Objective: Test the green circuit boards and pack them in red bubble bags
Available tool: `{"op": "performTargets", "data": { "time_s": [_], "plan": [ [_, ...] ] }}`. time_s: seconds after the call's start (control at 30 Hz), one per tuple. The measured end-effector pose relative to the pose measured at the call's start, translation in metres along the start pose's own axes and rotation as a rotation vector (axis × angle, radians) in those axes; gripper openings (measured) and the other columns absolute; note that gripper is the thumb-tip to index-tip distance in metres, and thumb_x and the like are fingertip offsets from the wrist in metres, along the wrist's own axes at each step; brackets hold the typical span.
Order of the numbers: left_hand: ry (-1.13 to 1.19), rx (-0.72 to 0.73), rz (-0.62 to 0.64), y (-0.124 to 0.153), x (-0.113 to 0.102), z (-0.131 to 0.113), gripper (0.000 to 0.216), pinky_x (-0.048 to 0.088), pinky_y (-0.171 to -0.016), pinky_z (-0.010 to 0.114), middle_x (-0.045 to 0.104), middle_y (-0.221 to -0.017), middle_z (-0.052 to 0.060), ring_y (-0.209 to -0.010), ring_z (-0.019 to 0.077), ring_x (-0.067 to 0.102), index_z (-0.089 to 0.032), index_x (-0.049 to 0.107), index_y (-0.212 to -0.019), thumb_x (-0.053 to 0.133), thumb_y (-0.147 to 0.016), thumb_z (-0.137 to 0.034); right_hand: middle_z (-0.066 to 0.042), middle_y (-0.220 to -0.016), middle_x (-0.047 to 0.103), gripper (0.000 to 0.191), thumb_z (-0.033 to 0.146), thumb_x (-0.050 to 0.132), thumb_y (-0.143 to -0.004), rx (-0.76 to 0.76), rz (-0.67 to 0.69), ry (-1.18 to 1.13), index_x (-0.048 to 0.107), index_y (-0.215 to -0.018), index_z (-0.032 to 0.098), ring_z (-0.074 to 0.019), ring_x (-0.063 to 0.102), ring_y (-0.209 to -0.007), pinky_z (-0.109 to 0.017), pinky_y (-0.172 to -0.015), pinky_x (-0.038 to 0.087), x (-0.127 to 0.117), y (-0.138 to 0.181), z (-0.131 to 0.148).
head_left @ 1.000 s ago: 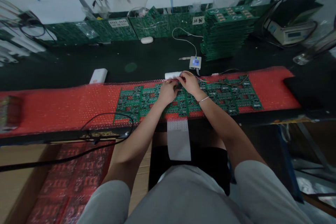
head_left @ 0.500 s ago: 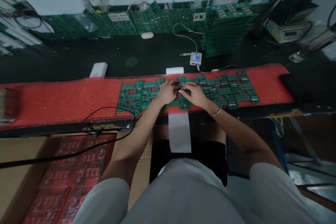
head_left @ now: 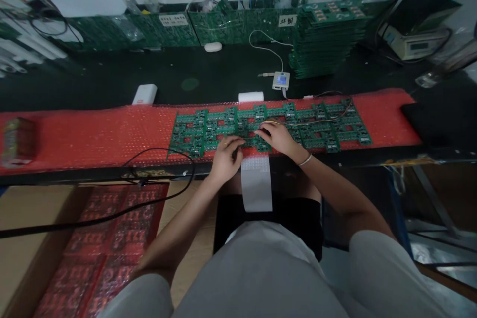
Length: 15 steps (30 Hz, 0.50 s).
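Note:
A row of joined green circuit boards [head_left: 194,131] lies on red bubble wrap [head_left: 93,134]. My right hand [head_left: 278,136] is over the middle boards, its fingers pinched round the end of a thin cable [head_left: 316,121] that trails right across the boards. Whatever is at the cable's tip is hidden by the fingers. At the near edge of the boards is my left hand [head_left: 226,159], fingers curved and thumb apart, with nothing visible between them. Just right of it, a pale strip of labels [head_left: 257,184] hangs down over the table's front edge.
Behind the boards are a small white meter [head_left: 280,81] with a lit screen, a white roll [head_left: 251,97] and a white box [head_left: 144,94]. A tall stack of green boards [head_left: 328,44] stands at back right. A black cable [head_left: 149,201] crosses the front left.
My left hand has left the right hand's side, moving toward me and slightly left, to the boards' near edge. The right hand stays at nearly the same place on the boards.

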<state>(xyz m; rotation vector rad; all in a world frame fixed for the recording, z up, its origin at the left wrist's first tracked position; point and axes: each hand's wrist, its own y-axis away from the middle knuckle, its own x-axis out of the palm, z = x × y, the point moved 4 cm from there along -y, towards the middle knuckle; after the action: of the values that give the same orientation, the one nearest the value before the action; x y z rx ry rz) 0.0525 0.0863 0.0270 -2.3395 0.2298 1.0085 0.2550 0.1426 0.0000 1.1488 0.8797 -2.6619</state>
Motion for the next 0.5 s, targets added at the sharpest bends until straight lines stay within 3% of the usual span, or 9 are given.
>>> {"op": "performTargets", "data": {
  "time_s": [0.27,0.5],
  "plan": [
    [-0.041,0.095,0.144,0.05,0.037,-0.026,0.011,0.054,-0.091,0.042,0.066,-0.103,0.008,-0.099,0.0237,0.062,-0.022,0.068,-0.101,0.063,-0.094,-0.028,-0.008,-0.094,0.074,0.03,0.046,0.057,-0.1,0.022,-0.003,0.097,0.065,-0.081,0.023,-0.0265,0.067,-0.095,-0.041,-0.088,0.052,0.002,0.0,0.001],
    [-0.107,0.176,0.053,0.057,0.056,-0.028,0.009,0.053,-0.079,0.042,0.064,-0.098,0.009,-0.091,0.0254,0.06,-0.021,0.068,-0.101,0.063,-0.097,-0.028,-0.009,-0.096,0.075,0.027,0.042,0.058,-0.099,0.038,0.038,0.128,0.063,-0.082,0.022,-0.0265,0.068,-0.095,-0.039,-0.087,0.053,-0.002,-0.001,0.004]
  ]
}}
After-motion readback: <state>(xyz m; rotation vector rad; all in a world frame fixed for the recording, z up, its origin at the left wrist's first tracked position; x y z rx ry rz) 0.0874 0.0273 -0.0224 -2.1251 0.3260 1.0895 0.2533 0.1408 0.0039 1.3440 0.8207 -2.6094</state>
